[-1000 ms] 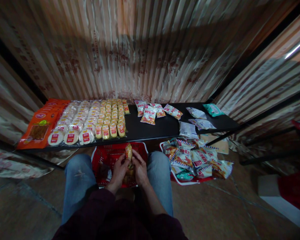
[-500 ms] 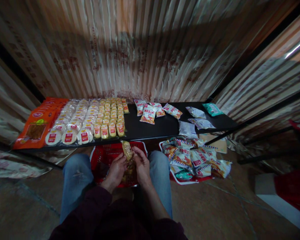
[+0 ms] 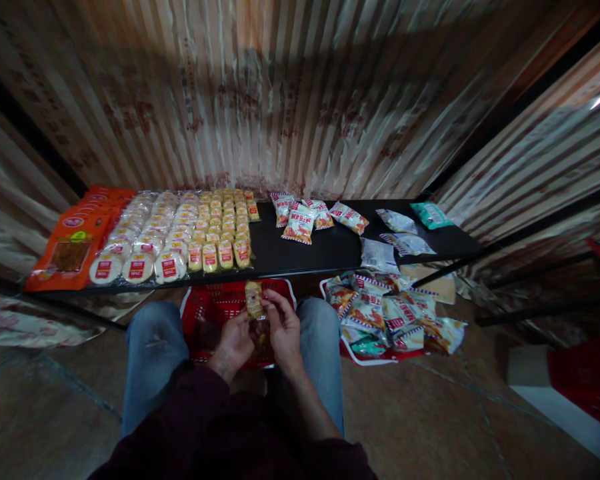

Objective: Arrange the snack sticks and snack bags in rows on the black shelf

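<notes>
Between my knees, over a red basket [image 3: 205,310], I hold a small snack cake [image 3: 254,300] in clear wrapping, its yellow-brown side showing. My right hand [image 3: 284,330] pinches its right side with thumb and fingers. My left hand [image 3: 234,340] closes on its lower left end; some of these fingertips are hidden. Just beyond, on a black shelf [image 3: 275,257], several rows of similar yellow wrapped cakes [image 3: 225,255] stand with red labels facing me.
Left on the shelf are round white wrapped cakes [image 3: 139,267] and orange bags [image 3: 65,250]. Several white-and-red snack bags [image 3: 299,222] and a teal bag [image 3: 431,216] lie to the right. A second basket [image 3: 373,362], full of snack bags, sits by my right knee. Curtain [image 3: 280,100] hangs behind.
The snack cake has turned from a slant to nearly upright between my hands. My hands stay over the basket, and the view has shifted slightly.
</notes>
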`<state>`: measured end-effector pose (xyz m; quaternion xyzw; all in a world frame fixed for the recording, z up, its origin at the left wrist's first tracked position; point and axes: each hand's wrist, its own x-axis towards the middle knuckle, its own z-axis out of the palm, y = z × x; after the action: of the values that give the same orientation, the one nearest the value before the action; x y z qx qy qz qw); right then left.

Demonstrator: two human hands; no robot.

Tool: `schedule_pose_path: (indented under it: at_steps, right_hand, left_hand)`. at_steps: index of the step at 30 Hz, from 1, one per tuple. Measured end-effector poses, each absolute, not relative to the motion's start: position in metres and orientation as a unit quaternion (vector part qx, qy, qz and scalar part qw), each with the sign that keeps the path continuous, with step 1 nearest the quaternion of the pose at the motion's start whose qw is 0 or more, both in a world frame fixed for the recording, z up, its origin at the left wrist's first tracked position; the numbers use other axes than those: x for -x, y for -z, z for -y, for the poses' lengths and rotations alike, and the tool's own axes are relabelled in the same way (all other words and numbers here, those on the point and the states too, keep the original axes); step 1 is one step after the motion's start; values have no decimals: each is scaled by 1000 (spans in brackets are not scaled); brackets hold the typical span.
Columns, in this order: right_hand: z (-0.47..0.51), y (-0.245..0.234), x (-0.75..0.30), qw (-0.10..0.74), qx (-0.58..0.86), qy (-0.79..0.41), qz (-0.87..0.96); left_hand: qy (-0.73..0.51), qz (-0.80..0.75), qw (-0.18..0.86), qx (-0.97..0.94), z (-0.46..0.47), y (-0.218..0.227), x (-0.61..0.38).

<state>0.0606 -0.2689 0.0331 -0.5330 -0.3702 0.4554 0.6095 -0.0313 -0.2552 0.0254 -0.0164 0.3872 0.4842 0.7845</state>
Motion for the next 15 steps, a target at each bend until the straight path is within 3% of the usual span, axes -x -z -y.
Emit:
schedule_pose_path:
  at_steps: [9, 15]
  right_hand:
    - [270, -33, -59, 581, 553, -458, 383]
    - [269, -35, -66, 544, 573, -326, 519]
  left_hand:
    - [-454, -397, 797, 13, 254, -24, 30]
    - [-484, -419, 768, 13, 257, -21, 30]
